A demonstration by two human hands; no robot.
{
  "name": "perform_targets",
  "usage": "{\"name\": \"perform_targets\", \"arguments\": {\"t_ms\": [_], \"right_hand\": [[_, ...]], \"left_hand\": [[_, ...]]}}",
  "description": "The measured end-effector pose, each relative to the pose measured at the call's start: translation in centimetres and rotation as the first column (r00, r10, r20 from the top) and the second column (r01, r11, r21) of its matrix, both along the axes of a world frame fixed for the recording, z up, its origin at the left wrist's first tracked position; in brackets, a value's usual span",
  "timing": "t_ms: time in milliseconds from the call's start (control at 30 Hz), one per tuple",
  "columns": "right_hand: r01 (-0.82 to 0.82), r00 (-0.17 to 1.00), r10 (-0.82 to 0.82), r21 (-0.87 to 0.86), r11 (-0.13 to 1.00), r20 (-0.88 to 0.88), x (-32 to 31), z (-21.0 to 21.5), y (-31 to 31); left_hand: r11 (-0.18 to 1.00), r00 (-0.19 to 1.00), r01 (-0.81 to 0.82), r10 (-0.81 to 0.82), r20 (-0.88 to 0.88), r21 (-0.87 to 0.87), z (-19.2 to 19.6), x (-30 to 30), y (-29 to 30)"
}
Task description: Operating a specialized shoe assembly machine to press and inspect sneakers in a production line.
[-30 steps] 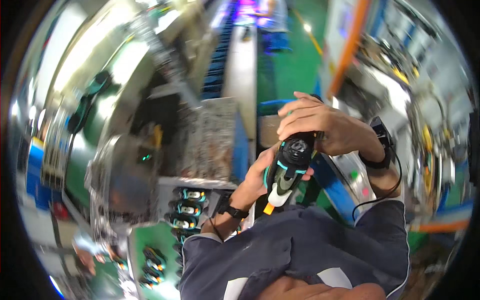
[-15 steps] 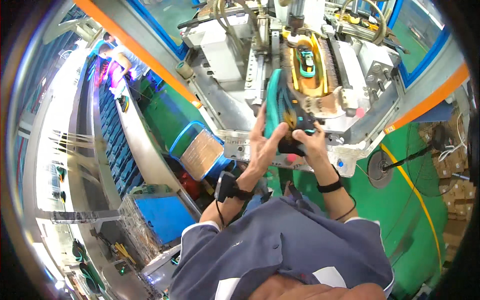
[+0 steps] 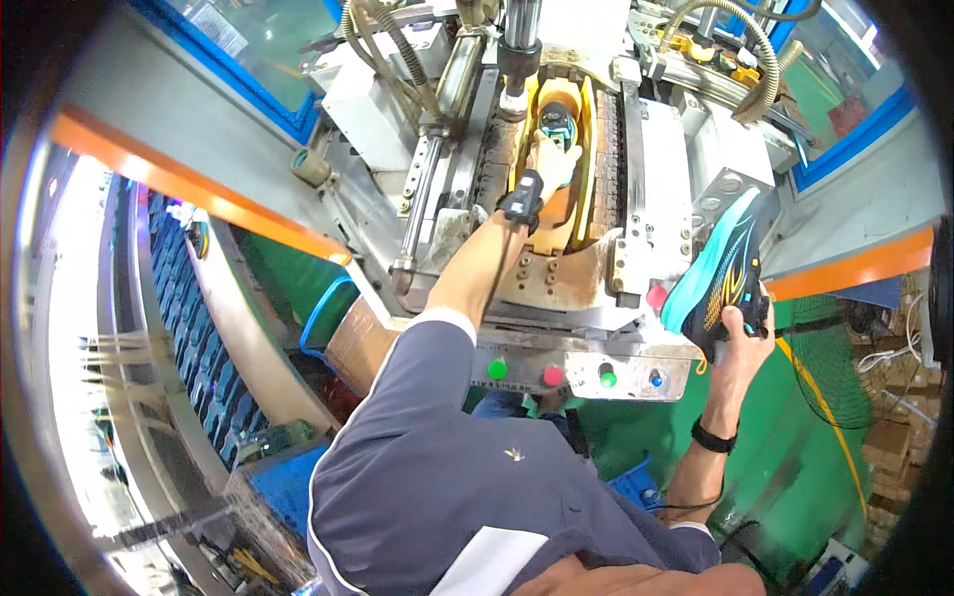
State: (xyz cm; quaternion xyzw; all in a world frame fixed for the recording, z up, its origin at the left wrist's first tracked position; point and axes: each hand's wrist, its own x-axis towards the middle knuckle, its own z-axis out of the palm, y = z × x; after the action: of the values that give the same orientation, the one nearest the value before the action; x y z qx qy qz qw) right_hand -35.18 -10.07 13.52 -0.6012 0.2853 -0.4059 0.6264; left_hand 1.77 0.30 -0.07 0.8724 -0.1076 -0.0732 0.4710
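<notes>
1. Your right hand (image 3: 740, 333) is wrapped around the heel end of a teal and black sports shoe with orange flame lines (image 3: 720, 273). It holds the shoe toe-up, at the right of the grey metal press machine (image 3: 636, 199) and just beside its front corner.

2. Your left hand (image 3: 552, 164) reaches far into the machine, fingers closed over a second, dark shoe (image 3: 555, 124) that sits in the yellow cradle (image 3: 586, 149). Whether you grip it or only press on it cannot be told; the hand covers most of it.

3. Judge the teal shoe as light, with a soft, yielding upper and a stiffer sole. The heel is the firmest hold, and that is where you have it. The smooth upper may slip if you pinch it thinly.

4. The shoe in the cradle likely handles the same way; take it by the heel or across the sole, not by the collar.

5. The two shoes are well apart: one far and centre, one near and right.

6. Below your left forearm a steel panel carries green, red and blue round buttons (image 3: 552, 375), near your body.
</notes>
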Motion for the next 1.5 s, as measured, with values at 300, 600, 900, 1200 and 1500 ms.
{"name": "perform_targets", "arguments": {"t_ms": [300, 600, 900, 1200, 1500], "right_hand": [[-0.226, 0.932, 0.1, -0.343, 0.912, -0.348, 17.4, 2.8, -7.6], [-0.602, 0.481, 0.037, -0.299, 0.74, -0.876, 38.5, -5.1, -0.4], [-0.58, 0.539, -0.138, -0.485, 0.655, -0.831, 37.8, -10.6, 3.9], [-0.773, 0.49, 0.741, -0.622, 0.126, -0.459, 10.5, -14.5, 23.8], [-0.755, 0.367, 0.596, -0.603, -0.257, -0.714, 10.3, -28.2, 25.0]], "left_hand": [[0.708, 0.817, -0.213, -0.249, -0.521, -0.673, 3.6, -3.5, 8.0], [0.601, 0.896, -0.348, -0.013, -0.444, -0.719, 12.5, -20.8, 29.2], [0.332, 0.75, -0.65, 0.427, -0.506, -0.684, 10.3, -35.2, 38.0], [0.058, 0.528, -0.786, 0.58, -0.62, -0.615, 7.3, -45.2, 33.6], [-0.224, 0.12, -0.879, 0.75, -0.65, -0.421, 6.7, -56.2, 33.0]]}}
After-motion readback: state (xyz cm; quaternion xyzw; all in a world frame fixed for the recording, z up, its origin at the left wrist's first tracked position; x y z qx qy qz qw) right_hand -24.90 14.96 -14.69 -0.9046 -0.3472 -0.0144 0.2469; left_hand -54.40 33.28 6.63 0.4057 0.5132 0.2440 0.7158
